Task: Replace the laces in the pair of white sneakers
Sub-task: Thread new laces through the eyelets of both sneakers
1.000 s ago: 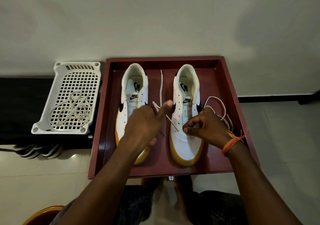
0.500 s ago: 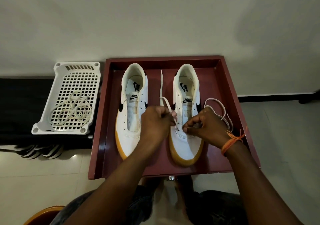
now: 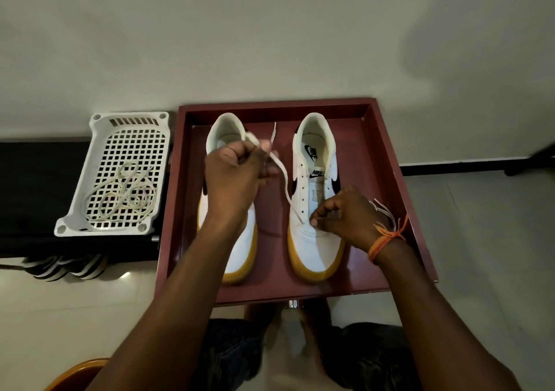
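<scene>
Clearly the white lace point(image 3: 282, 174) is light and limp, so the left hand point(image 3: 237, 174) grips it near the tip above the left sneaker, while the right hand point(image 3: 345, 213) pinches its other part at the lowest eyelets of the right sneaker point(image 3: 315, 240).

**Materials and finish as observed**

Tray point(image 3: 381, 162): maroon, smooth, semi-gloss, with soft reflections. Sneakers point(image 3: 315, 240): smooth white leather-look uppers, matt; gum-yellow rubber-look soles. Lace point(image 3: 283, 177): flat woven cloth, white, matt. Basket point(image 3: 132, 138): white moulded plastic grid, holding cream cloth laces point(image 3: 123, 198). Floor point(image 3: 480, 240): pale glossy tile. Wristband point(image 3: 387, 237): orange thread.
</scene>
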